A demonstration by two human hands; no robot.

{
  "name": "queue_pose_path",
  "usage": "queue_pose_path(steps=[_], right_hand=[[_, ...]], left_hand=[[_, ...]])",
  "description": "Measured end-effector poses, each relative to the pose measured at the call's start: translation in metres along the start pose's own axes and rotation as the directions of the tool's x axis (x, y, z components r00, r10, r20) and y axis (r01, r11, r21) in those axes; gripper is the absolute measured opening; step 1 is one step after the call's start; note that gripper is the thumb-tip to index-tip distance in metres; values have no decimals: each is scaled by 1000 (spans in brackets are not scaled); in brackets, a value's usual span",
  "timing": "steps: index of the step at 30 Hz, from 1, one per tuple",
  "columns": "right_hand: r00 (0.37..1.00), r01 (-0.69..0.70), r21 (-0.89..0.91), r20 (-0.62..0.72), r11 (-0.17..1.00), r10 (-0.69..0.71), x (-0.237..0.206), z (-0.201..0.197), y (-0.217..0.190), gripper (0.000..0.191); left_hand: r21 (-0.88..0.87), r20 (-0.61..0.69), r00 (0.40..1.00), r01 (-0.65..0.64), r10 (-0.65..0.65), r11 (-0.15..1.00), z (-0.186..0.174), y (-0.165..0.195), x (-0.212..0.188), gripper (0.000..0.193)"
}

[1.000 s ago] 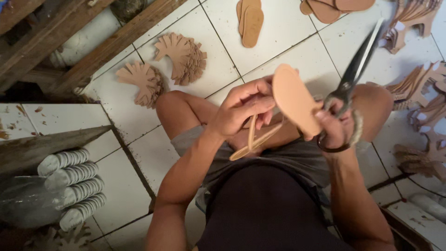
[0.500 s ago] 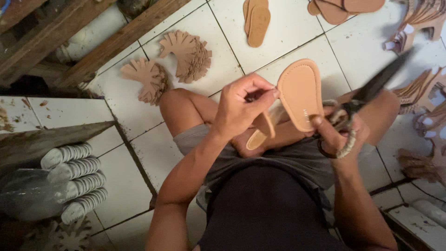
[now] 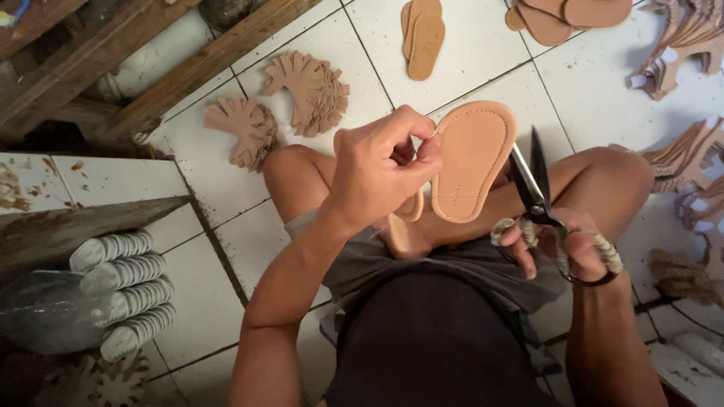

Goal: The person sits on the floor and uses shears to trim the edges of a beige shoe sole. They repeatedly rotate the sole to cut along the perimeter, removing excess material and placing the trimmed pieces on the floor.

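left hand (image 3: 381, 177) pinches sandal sole (image 3: 471, 162); scissors (image 3: 539, 192) just beside.

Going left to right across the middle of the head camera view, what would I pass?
Stacked white rolls → left hand → tan sandal sole → scissors → right hand → tan cut pieces at the right edge.

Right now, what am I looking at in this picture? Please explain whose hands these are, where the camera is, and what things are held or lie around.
The camera sits on a person's head and looks down at their lap. The left hand holds up a tan sandal sole by its edge. The right hand holds large scissors just beside the sole, blades pointing up. The person sits on a white tiled floor, where more soles and fans of cut leather pieces lie.
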State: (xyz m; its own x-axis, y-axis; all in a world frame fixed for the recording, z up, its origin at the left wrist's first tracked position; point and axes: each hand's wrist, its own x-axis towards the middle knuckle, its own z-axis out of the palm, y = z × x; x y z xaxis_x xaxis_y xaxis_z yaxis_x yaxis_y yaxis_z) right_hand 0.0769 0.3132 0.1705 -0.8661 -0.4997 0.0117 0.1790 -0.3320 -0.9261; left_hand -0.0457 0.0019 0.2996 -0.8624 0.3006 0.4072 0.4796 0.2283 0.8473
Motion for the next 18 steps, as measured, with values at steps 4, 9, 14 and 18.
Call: queue_pose_path(steps=[4, 9, 14, 18], right_hand=[[999, -28, -5, -28, 1000, 28, -4, 4, -3, 94], [998, -26, -32, -54, 999, 25, -4, 12, -20, 95], [995, -85, -53, 53, 995, 88, 12, 9, -14, 92], [995, -98, 91, -17, 991, 99, 5, 12, -5, 86]], left_hand=[[-7, 68, 998, -12, 12, 1000, -4, 3, 4, 15], [51, 55, 995, -82, 79, 995, -8, 8, 5, 17], [-13, 148, 986, -77, 78, 997, -2, 14, 2, 19], [-84, 155, 986, -54, 66, 995, 1, 11, -2, 19]])
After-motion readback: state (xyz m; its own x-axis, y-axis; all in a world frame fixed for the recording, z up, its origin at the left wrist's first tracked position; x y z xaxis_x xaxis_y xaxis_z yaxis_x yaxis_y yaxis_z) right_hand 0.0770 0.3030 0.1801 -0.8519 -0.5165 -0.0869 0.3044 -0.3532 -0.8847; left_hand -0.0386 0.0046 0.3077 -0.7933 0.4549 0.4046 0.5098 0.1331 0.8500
